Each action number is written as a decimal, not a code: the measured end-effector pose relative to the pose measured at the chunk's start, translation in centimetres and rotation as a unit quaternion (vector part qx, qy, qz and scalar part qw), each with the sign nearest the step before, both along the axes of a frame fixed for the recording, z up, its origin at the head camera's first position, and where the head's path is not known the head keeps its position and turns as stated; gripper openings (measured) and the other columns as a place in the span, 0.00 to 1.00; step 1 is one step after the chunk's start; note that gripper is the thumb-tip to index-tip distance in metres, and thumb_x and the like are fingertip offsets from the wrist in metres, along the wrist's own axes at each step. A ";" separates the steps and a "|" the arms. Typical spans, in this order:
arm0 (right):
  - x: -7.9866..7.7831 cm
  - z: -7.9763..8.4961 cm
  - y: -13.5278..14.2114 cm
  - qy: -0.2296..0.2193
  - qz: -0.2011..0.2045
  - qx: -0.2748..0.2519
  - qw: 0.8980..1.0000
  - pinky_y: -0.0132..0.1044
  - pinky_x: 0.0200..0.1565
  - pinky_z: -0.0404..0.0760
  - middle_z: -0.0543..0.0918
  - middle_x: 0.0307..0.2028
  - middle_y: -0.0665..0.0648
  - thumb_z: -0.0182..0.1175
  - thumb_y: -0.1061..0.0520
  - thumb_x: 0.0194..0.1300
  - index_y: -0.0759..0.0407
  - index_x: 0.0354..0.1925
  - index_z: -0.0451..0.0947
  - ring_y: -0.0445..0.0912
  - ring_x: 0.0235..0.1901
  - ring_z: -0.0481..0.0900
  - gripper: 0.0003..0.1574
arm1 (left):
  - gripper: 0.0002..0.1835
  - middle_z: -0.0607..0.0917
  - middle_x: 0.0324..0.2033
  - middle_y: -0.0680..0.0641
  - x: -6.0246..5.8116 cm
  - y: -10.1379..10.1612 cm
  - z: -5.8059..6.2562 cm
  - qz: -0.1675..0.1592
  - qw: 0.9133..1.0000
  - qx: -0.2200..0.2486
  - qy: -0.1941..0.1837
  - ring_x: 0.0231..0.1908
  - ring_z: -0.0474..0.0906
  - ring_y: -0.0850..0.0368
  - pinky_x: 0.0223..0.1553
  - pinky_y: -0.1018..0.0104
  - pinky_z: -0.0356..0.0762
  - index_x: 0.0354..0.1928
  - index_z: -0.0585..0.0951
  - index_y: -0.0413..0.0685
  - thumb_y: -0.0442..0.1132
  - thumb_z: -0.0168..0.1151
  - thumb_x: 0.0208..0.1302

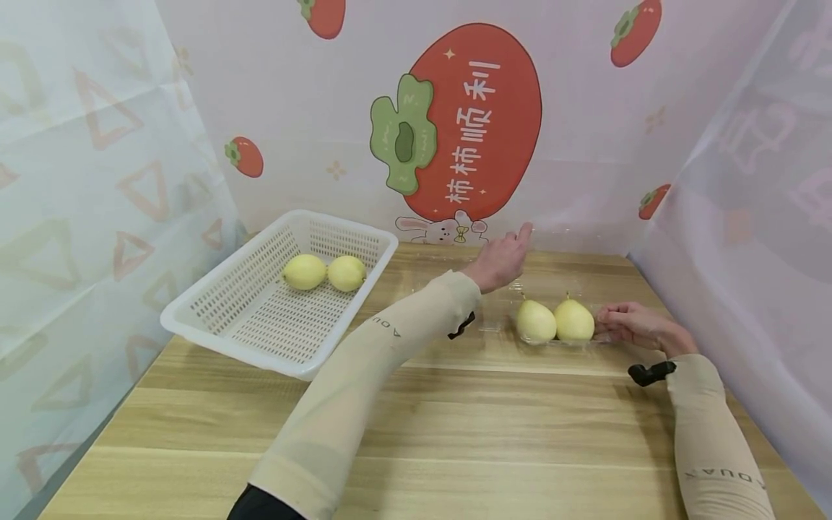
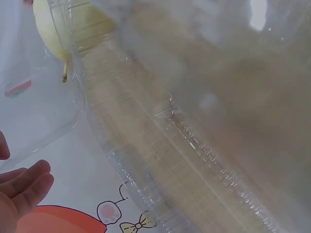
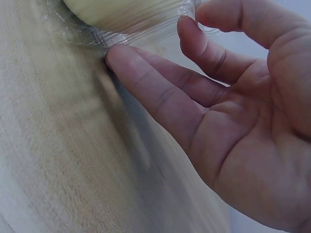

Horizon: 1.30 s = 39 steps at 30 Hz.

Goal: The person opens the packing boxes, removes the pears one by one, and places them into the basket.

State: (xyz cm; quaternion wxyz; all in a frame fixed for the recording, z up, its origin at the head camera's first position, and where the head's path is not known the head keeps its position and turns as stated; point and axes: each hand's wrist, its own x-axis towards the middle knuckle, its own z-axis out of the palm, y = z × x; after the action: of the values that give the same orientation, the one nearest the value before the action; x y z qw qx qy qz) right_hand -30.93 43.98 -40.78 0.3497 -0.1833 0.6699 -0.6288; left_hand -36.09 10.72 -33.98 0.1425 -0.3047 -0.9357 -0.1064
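Two pale yellow pears point(image 1: 575, 321) sit side by side, stems up, in a clear plastic box point(image 1: 494, 318) on the table's right half. My right hand point(image 1: 633, 325) is at the box's right end. In the right wrist view, the thumb and a finger of that hand point(image 3: 233, 102) pinch the box's rim while other fingertips touch its side. Over the back of the box is my left hand point(image 1: 500, 261), with a finger extended. Its fingers point(image 2: 29, 189) look relaxed in the left wrist view, apart from the pear there; whether they touch the transparent lid I cannot tell.
A white perforated basket point(image 1: 234, 350) stands on the left of the wooden table point(image 1: 455, 448), with two yellow pears point(image 1: 305, 272) inside. Printed cloth walls point(image 1: 585, 144) enclose the back and both sides. My left forearm passes close to the basket's right edge.
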 end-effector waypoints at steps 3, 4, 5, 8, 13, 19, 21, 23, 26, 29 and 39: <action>0.0 0.0 0.0 0.002 0.002 -0.001 1.000 0.35 0.49 0.85 0.88 0.47 0.53 0.34 0.66 0.79 0.61 0.45 0.78 0.43 0.49 0.86 0.23 | 0.36 0.82 0.39 0.46 0.1 0.0 -0.5 0.006 1.000 0.002 -0.012 0.29 0.80 0.53 0.27 0.63 0.80 0.75 0.44 0.43 0.37 0.48 0.71; 0.0 -0.1 0.0 0.002 0.003 -0.002 1.000 0.35 0.49 0.85 0.88 0.47 0.53 0.34 0.66 0.79 0.61 0.45 0.78 0.43 0.49 0.86 0.23 | 0.37 0.82 0.38 0.46 0.1 0.0 -0.6 0.007 1.000 0.000 -0.013 0.30 0.80 0.53 0.28 0.63 0.80 0.76 0.42 0.43 0.38 0.47 0.71; 0.0 0.0 0.0 0.003 0.004 -0.003 1.000 0.35 0.49 0.85 0.88 0.47 0.53 0.33 0.66 0.79 0.62 0.45 0.78 0.43 0.49 0.86 0.23 | 0.38 0.83 0.38 0.47 0.1 -0.1 -0.8 0.006 1.000 0.000 -0.018 0.30 0.80 0.54 0.28 0.63 0.79 0.76 0.40 0.42 0.38 0.47 0.72; 0.0 0.0 0.0 0.005 0.008 -0.003 1.000 0.35 0.50 0.85 0.88 0.48 0.54 0.34 0.66 0.79 0.64 0.47 0.77 0.44 0.50 0.86 0.22 | 0.39 0.82 0.36 0.47 0.3 -0.4 -1.2 -0.004 1.000 -0.006 -0.028 0.29 0.79 0.55 0.28 0.64 0.77 0.76 0.38 0.41 0.38 0.45 0.72; 0.1 0.2 -0.1 0.004 0.011 -0.002 1.000 0.35 0.50 0.85 0.88 0.48 0.54 0.33 0.67 0.79 0.64 0.47 0.77 0.45 0.50 0.86 0.23 | 0.40 0.78 0.24 0.52 0.8 -1.3 -1.7 -0.030 0.996 -0.010 -0.078 0.19 0.71 0.60 0.19 0.68 0.68 0.76 0.34 0.36 0.38 0.44 0.73; 0.0 0.1 0.0 0.014 0.017 -0.007 1.000 0.36 0.50 0.85 0.88 0.48 0.54 0.33 0.66 0.79 0.63 0.46 0.77 0.45 0.50 0.86 0.23 | 0.37 0.76 0.20 0.53 1.5 -1.9 -2.0 -0.027 0.993 -0.063 -0.099 0.16 0.67 0.62 0.17 0.70 0.65 0.76 0.41 0.35 0.40 0.43 0.74; 0.0 0.0 0.0 0.017 0.017 -0.006 1.000 0.35 0.50 0.85 0.88 0.47 0.53 0.34 0.66 0.79 0.63 0.46 0.77 0.44 0.50 0.86 0.22 | 0.36 0.75 0.19 0.54 1.5 -1.9 -2.1 -0.028 0.992 -0.081 -0.094 0.14 0.64 0.63 0.16 0.71 0.62 0.76 0.43 0.34 0.40 0.42 0.74; 0.0 -0.1 0.1 0.019 0.015 -0.001 1.000 0.35 0.49 0.85 0.88 0.47 0.53 0.34 0.65 0.79 0.62 0.46 0.78 0.44 0.49 0.86 0.22 | 0.35 0.76 0.19 0.53 1.5 -2.0 -2.1 -0.028 0.991 -0.092 -0.093 0.13 0.62 0.63 0.15 0.71 0.60 0.76 0.43 0.34 0.40 0.41 0.75; 0.0 -0.2 0.0 0.016 0.010 0.004 1.000 0.35 0.48 0.85 0.88 0.47 0.53 0.34 0.65 0.79 0.61 0.45 0.78 0.44 0.49 0.86 0.22 | 0.34 0.81 0.24 0.51 1.5 -2.1 -1.9 -0.030 0.992 -0.086 -0.091 0.15 0.67 0.63 0.18 0.71 0.65 0.76 0.46 0.34 0.40 0.41 0.75; 0.1 -0.2 0.0 0.014 0.009 0.011 1.000 0.35 0.49 0.85 0.88 0.47 0.52 0.35 0.65 0.79 0.60 0.45 0.78 0.44 0.49 0.86 0.22 | 0.32 0.85 0.35 0.48 1.6 -2.3 -1.5 -0.036 0.992 -0.086 -0.090 0.22 0.74 0.62 0.26 0.70 0.76 0.75 0.49 0.34 0.40 0.40 0.75; 0.0 0.7 -0.1 0.037 -0.006 0.077 0.996 0.34 0.49 0.85 0.87 0.45 0.48 0.38 0.62 0.79 0.62 0.47 0.78 0.41 0.47 0.86 0.19 | 0.16 0.82 0.41 0.48 1.8 -3.6 1.2 -0.066 0.991 -0.087 -0.076 0.37 0.80 0.57 0.35 0.65 0.80 0.59 0.70 0.43 0.39 0.45 0.73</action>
State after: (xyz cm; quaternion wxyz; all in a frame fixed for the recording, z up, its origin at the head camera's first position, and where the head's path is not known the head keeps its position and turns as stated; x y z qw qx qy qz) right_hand -30.93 43.87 -40.09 0.3336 -0.1746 0.7303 -0.5700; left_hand -34.34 7.17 -32.78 0.0362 -0.3681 -0.9274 -0.0563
